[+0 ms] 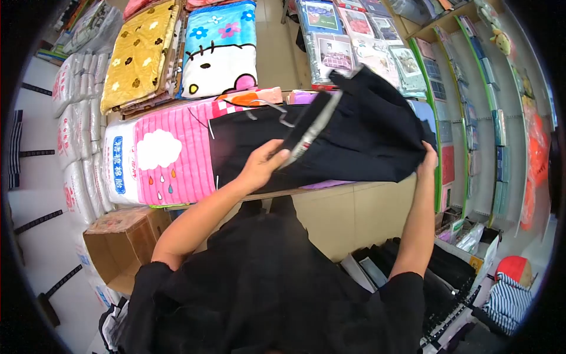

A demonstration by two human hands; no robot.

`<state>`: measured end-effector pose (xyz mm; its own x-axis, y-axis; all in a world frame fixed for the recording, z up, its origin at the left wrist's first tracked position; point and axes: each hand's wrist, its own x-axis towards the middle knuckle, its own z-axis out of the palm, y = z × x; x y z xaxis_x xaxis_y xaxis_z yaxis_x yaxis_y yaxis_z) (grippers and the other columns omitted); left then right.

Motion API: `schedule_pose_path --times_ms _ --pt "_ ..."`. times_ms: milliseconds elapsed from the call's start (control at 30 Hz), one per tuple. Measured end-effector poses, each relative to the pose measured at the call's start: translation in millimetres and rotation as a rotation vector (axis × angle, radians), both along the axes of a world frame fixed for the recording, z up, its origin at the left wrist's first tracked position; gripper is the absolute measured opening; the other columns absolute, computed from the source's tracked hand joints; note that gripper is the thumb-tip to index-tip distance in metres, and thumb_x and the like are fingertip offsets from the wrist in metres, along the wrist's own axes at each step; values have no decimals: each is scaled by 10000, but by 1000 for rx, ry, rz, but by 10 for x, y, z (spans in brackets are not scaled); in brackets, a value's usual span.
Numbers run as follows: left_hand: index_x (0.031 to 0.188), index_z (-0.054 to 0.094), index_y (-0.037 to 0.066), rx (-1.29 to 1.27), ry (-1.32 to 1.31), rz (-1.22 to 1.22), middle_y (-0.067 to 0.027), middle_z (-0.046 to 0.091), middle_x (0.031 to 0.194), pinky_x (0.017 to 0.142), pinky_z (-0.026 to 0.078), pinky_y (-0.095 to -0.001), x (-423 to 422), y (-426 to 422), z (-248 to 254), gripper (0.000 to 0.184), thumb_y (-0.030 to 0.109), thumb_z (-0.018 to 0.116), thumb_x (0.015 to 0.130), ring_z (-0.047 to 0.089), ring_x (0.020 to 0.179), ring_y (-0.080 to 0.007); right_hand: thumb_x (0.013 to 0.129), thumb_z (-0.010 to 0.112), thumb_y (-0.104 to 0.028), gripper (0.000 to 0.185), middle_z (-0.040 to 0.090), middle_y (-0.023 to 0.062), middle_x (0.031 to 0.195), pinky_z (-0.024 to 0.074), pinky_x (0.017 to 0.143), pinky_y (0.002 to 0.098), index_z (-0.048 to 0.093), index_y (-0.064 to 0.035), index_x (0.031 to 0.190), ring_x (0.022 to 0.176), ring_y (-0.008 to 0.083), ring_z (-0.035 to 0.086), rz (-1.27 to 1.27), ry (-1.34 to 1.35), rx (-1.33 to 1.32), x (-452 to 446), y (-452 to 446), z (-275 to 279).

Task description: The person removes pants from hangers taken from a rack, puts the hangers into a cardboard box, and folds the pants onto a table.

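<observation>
A pair of black trousers (pixel 368 127) is stretched between my hands, partly lifted off the pile of bedding and smeared by motion. My left hand (pixel 265 165) is closed on the waistband end, where a pale inner band (pixel 316 130) with a label shows. At the other end, my right hand (pixel 428 160) grips the bunched fabric near the right side. More black cloth (pixel 244 138) lies flat under and left of the lifted part; whether it belongs to the same garment I cannot tell. A clear hanger (pixel 285 115) pokes out beside the waistband.
A pink quilt (pixel 194 156) with a cloud print lies left of the black cloth. Folded blankets (pixel 221 53) and packaged bedding sets (pixel 330 56) are stacked beyond. An open cardboard box (pixel 121 248) stands lower left, and a shelf rack (pixel 471 118) lines the right.
</observation>
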<state>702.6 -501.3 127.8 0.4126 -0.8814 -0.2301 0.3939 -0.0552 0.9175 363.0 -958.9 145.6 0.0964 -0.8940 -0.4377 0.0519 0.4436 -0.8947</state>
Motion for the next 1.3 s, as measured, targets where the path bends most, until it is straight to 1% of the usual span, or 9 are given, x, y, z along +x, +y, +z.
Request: schedule_pose_path --times_ms 133,267,367,533,733,867,1000,1167,1300 --pt "1358 564 0 236 134 285 -31 681 1167 917 498 -262 106 261 -825 438 287 642 1036 631 1037 -97 850 722 -140 258 724 174 1067 594 816 462 715 -1 1067 932 304 713 168 21 127 676 -40 -1334" --pt "1272 620 76 322 259 417 8 706 987 699 509 -230 160 435 -1372 317 299 618 1047 643 800 -70 929 664 -328 546 489 172 1511 467 1022 517 539 -154 1430 1284 380 553 385 285 480 1265 574 -2373" --pt "1187 637 84 482 263 506 18 695 935 659 489 -236 208 548 -1871 249 293 590 1059 632 767 -69 951 623 -329 539 538 192 1468 489 1000 441 531 -101 1431 1244 329 606 434 386 530 1567 1146 -2653" --pt "1269 603 88 632 423 634 -4 694 980 708 533 -314 378 812 -2239 332 329 609 1042 642 772 -133 979 594 -213 280 713 129 1176 540 723 313 647 -68 1213 886 225 740 698 324 435 1528 1861 -2589" --pt "1458 497 107 733 530 759 -46 685 979 631 538 -384 450 1177 -2475 527 350 648 1016 627 758 -179 1005 585 -251 251 744 99 1104 527 790 313 678 -84 1168 938 208 733 875 497 493 1025 2214 -2358" --pt "1284 620 117 738 537 687 -34 691 951 609 532 -386 514 1516 -2642 326 321 621 1031 625 763 -179 998 589 -240 234 751 96 1066 526 783 315 682 -79 1139 899 196 726 874 578 496 828 2334 -2325" --pt "1178 660 104 785 397 730 -29 694 952 676 500 -315 519 1550 -2690 250 305 617 1036 626 778 -146 993 596 -226 202 750 78 997 529 749 311 692 -76 1089 847 177 716 959 621 410 912 2456 -2306" --pt "1251 656 33 905 -379 529 -205 711 1063 859 518 -392 387 1366 -2568 401 335 669 988 693 987 -318 983 634 -226 188 728 65 855 534 658 305 701 -51 972 725 145 689 1163 561 200 1411 2753 -2420" --pt "1218 664 69 885 -741 488 -141 694 1091 840 545 -460 104 1303 -2590 343 324 645 989 673 997 -370 985 654 -285 326 659 55 656 501 581 310 642 -9 810 594 131 635 1346 545 -168 2402 2986 -2274"
